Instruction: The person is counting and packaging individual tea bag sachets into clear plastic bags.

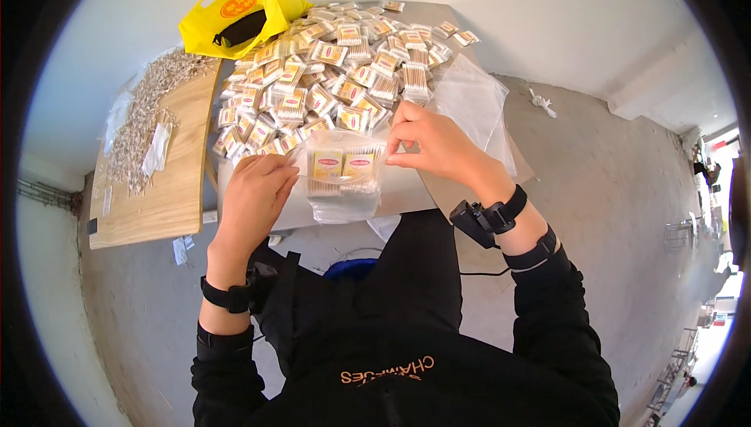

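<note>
A clear plastic bag point(344, 205) hangs at the near edge of the table, with two small packs of cotton swabs point(360, 165) side by side inside, their yellow labels showing. My left hand point(260, 192) pinches the bag's upper left corner between thumb and fingers. At its upper right corner, my right hand point(434, 141) grips the film in a similar pinch. Just beyond the bag lies a large heap of swab packs point(321, 98), each in clear wrap with a yellow label.
Flat clear bags point(473, 106) lie to the right of the heap. A yellow plastic bag point(235, 16) with something black inside stands at the far left. On the wooden board point(168, 220) at left, loose swabs point(149, 114) are scattered. A blue container point(352, 268) sits below, between my legs.
</note>
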Available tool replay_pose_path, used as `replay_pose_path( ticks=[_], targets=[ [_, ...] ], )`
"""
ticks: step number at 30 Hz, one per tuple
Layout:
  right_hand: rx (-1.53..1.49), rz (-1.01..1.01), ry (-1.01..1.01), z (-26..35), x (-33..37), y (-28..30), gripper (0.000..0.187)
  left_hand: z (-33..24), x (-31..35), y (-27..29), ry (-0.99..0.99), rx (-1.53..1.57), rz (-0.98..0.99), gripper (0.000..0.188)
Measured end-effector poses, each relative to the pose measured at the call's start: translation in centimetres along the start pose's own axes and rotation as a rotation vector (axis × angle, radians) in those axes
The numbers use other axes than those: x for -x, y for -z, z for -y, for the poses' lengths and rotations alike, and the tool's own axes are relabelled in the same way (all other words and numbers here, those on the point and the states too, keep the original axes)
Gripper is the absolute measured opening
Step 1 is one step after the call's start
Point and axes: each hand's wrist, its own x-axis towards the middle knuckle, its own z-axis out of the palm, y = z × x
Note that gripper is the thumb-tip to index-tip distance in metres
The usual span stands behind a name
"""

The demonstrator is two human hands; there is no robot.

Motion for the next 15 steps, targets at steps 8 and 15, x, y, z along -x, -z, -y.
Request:
replay_pose_path(
  ticks=[8, 15],
  targets=[
    [-0.072, 0.021, 0.131, -1.2, -0.1, -1.6, 0.016, -0.5, -0.4, -0.5, 0.002, 0.129, -0.012, 0.015],
    [0.005, 0.003, 0.130, -1.5, -0.8, -3.1, 0.015, -3.2, -2.3, -1.6, -0.115, 0.138, 0.064, 0.041]
  ],
)
